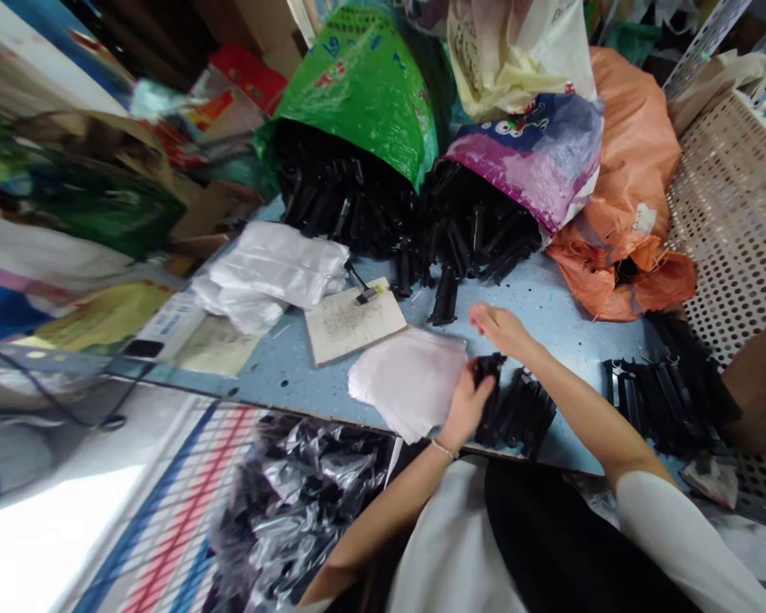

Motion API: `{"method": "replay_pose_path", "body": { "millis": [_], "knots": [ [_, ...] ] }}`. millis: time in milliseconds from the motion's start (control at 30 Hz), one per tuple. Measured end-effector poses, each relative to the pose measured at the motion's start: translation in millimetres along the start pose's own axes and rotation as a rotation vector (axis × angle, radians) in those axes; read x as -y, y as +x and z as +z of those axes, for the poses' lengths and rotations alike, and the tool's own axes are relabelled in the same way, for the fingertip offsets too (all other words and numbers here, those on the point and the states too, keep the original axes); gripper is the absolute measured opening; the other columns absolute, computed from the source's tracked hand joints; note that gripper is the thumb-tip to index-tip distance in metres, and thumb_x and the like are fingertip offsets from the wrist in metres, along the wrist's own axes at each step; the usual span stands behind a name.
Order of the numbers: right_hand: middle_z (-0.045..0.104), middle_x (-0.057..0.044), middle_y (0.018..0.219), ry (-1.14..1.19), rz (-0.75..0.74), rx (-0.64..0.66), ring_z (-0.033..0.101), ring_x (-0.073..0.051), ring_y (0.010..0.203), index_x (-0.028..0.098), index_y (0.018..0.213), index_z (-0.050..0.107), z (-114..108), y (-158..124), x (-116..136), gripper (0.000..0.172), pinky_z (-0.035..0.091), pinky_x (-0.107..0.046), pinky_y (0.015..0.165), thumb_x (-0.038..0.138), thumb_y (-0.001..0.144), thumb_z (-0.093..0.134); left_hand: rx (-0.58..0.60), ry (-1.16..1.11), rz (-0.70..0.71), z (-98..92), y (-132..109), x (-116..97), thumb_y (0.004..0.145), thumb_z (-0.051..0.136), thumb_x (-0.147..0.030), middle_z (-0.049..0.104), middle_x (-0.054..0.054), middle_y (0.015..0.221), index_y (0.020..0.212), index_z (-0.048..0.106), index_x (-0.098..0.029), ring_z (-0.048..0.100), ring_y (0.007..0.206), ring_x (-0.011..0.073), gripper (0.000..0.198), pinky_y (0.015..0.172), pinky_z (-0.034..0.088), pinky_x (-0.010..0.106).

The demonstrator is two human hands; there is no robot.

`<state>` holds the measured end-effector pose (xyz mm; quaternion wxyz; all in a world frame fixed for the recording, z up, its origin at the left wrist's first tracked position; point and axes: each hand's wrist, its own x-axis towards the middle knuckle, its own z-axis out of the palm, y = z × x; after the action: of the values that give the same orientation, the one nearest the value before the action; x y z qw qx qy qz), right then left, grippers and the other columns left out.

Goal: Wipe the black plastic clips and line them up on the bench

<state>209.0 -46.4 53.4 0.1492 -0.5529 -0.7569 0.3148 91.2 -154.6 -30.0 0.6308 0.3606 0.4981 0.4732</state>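
My left hand (467,407) is closed around a black plastic part (488,368) at the near edge of the light blue table (562,315). It sits beside a stack of white sheets or bags (412,379). My right hand (503,330) reaches across above the same black part with its fingers stretched toward the white stack. A row of black plastic parts (518,413) lies just under my right forearm.
A green sack (357,94) and a purple sack (527,157) spill black parts at the table's back. An orange bag (631,204), a white perforated basket (734,213), more black parts (660,400), crumpled white bags (271,272) and a board (354,319) surround them. Black film (300,502) lies below.
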Motion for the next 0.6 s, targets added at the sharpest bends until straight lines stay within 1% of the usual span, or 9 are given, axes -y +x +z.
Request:
{"method": "replay_pose_path", "body": {
  "millis": [33, 100, 167, 233, 300, 400, 500, 533, 600],
  "knots": [
    [0.072, -0.008, 0.09, -0.05, 0.106, -0.068, 0.067, -0.024, 0.087, 0.02, 0.109, 0.062, 2, 23, 6, 0.063, 0.047, -0.034, 0.081, 0.066, 0.101, 0.018, 0.026, 0.063, 0.038, 4.6, -6, 6, 0.078, 0.076, -0.04, 0.063, 0.011, 0.122, 0.122, 0.06, -0.022, 0.052, 0.127, 0.0356, 0.051, 0.116, 0.034, 0.054],
    [0.071, -0.017, 0.111, -0.151, 0.227, -0.103, 0.067, -0.033, 0.104, 0.016, 0.133, 0.05, 14, 66, 16, 0.07, 0.047, -0.042, 0.09, 0.072, 0.096, 0.033, 0.047, 0.185, 0.132, 12.4, -14, 11, 0.077, 0.077, -0.036, 0.061, 0.015, 0.125, 0.118, 0.066, -0.021, 0.046, 0.133, 0.0413, 0.046, 0.12, 0.026, 0.056],
    [0.063, -0.025, 0.13, -0.173, 0.298, -0.038, 0.063, -0.039, 0.115, 0.011, 0.15, 0.032, 26, 96, 20, 0.083, 0.047, -0.047, 0.094, 0.068, 0.092, 0.049, 0.033, 0.226, 0.191, 12.8, -14, 10, 0.075, 0.078, -0.032, 0.06, 0.016, 0.127, 0.116, 0.068, -0.02, 0.044, 0.134, 0.0434, 0.044, 0.12, 0.026, 0.057],
    [0.061, -0.025, 0.135, -0.084, 0.339, 0.032, 0.064, -0.037, 0.115, 0.01, 0.156, 0.017, 33, 105, 19, 0.088, 0.048, -0.046, 0.094, 0.055, 0.091, 0.055, 0.007, 0.211, 0.203, 3.1, -7, 3, 0.075, 0.078, -0.033, 0.06, 0.015, 0.125, 0.116, 0.067, -0.02, 0.049, 0.13, 0.0409, 0.044, 0.118, 0.03, 0.057],
    [0.067, -0.02, 0.126, 0.043, 0.329, 0.038, 0.068, -0.033, 0.107, 0.012, 0.158, 0.012, 35, 93, 16, 0.084, 0.052, -0.043, 0.089, 0.045, 0.092, 0.053, -0.045, 0.157, 0.196, -12.6, 5, -9, 0.082, 0.073, -0.039, 0.061, 0.013, 0.124, 0.124, 0.063, -0.021, 0.054, 0.126, 0.0353, 0.046, 0.116, 0.035, 0.054],
    [0.07, -0.015, 0.115, 0.101, 0.174, -0.043, 0.07, -0.031, 0.093, 0.016, 0.157, 0.01, 35, 44, 17, 0.089, 0.054, -0.042, 0.082, 0.045, 0.088, 0.058, -0.113, -0.106, 0.151, -31.6, 22, -36, 0.094, 0.057, -0.049, 0.059, 0.009, 0.133, 0.14, 0.048, -0.026, 0.054, 0.128, 0.0277, 0.052, 0.113, 0.041, 0.045],
    [0.065, -0.016, 0.125, 0.1, -0.082, -0.044, 0.07, -0.028, 0.093, 0.019, 0.157, 0.01, 31, -13, 21, 0.098, 0.054, -0.041, 0.08, 0.044, 0.083, 0.068, -0.044, -0.291, 0.092, -34.1, 29, -62, 0.095, 0.056, -0.049, 0.06, 0.006, 0.138, 0.143, 0.046, -0.028, 0.054, 0.132, 0.0242, 0.053, 0.115, 0.041, 0.041],
    [0.064, -0.016, 0.126, 0.114, -0.147, -0.026, 0.069, -0.027, 0.093, 0.019, 0.156, 0.01, 27, -28, 22, 0.097, 0.054, -0.04, 0.079, 0.045, 0.083, 0.069, -0.006, -0.272, 0.086, -32.1, 28, -68, 0.093, 0.06, -0.047, 0.061, 0.006, 0.138, 0.142, 0.047, -0.028, 0.054, 0.133, 0.0241, 0.054, 0.115, 0.041, 0.04],
    [0.069, -0.012, 0.114, 0.122, -0.216, 0.004, 0.069, -0.024, 0.087, 0.02, 0.156, 0.01, 14, -49, 19, 0.093, 0.053, -0.037, 0.076, 0.047, 0.087, 0.067, 0.043, -0.196, 0.082, -26.7, 23, -76, 0.09, 0.067, -0.043, 0.061, 0.005, 0.138, 0.141, 0.051, -0.027, 0.051, 0.136, 0.0251, 0.057, 0.116, 0.041, 0.038]
  ]
}}
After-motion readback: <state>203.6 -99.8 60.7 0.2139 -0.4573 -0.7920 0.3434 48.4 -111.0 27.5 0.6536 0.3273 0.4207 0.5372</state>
